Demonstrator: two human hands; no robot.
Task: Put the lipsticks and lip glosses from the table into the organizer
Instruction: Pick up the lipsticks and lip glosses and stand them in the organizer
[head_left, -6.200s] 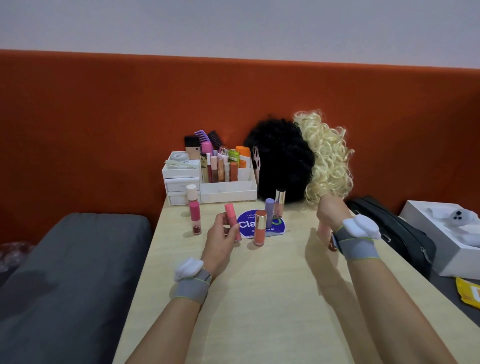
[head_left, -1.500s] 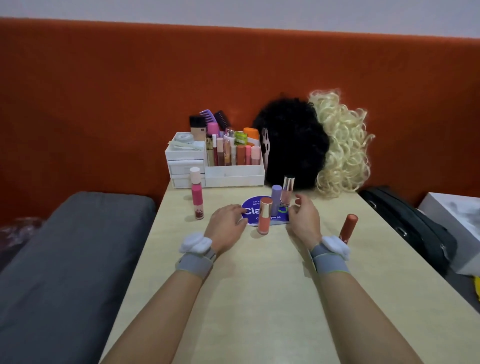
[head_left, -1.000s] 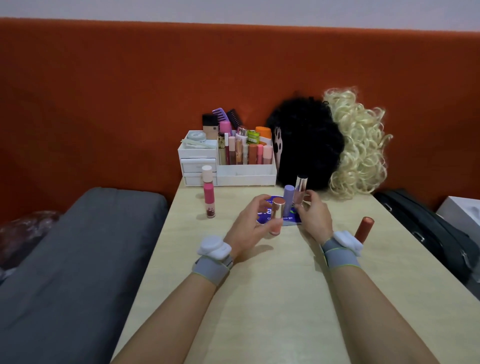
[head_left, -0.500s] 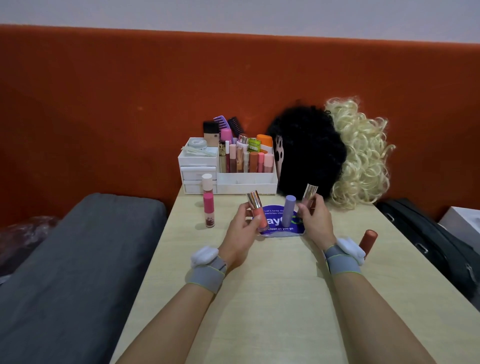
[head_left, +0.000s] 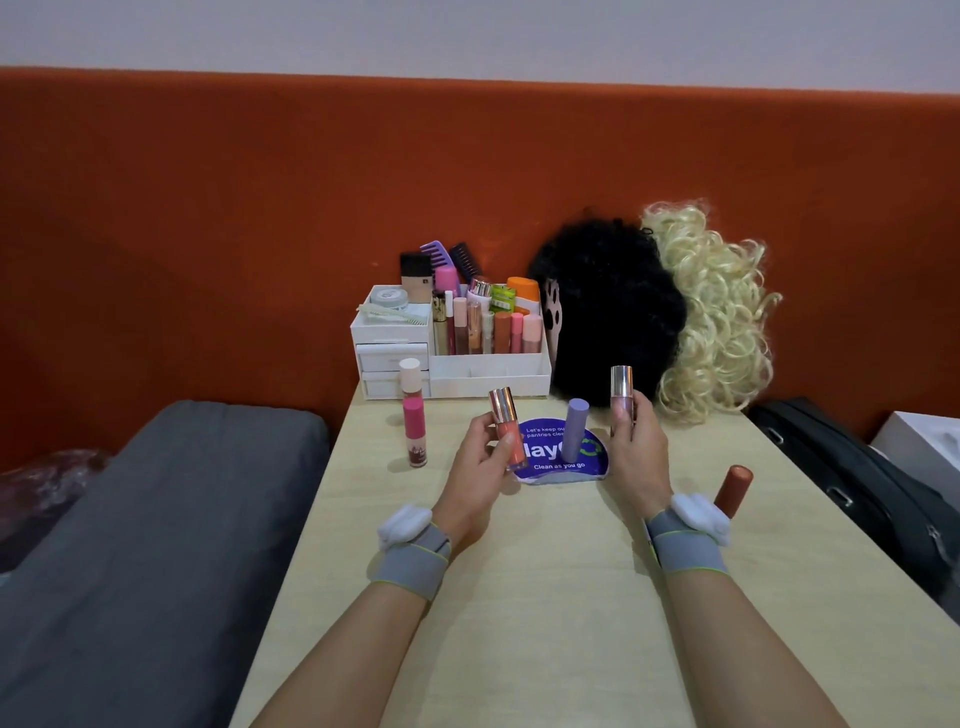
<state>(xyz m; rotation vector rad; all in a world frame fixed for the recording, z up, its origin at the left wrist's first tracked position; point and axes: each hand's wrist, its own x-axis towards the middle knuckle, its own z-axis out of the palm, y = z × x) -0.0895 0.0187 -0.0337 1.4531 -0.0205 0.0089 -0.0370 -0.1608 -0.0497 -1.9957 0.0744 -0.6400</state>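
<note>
Two lip glosses are lifted off the bench, one in each hand, in front of the white organizer (head_left: 488, 371) that stands at the bench's far edge. The left hand (head_left: 480, 467) is closed around a coral gloss with a rose-gold cap (head_left: 508, 434), tilted slightly, its cap pointing up toward the organizer. The right hand (head_left: 638, 449) grips a pale pink gloss with a silver cap (head_left: 622, 397), held nearly upright. Both forearms reach forward from the near edge, wrists banded in grey. To finish this step well, each tube should probably be carried cap-up to the organizer's front row and lowered straight into a free slot, without knocking the tubes already standing there. In front of the organizer, a lilac tube (head_left: 575, 426) stands between the hands on a blue sticker (head_left: 563, 457); a pink gloss (head_left: 414, 415) stands left of it, close to the organizer, and a terracotta tube (head_left: 733, 488) sits well to the right.
</note>
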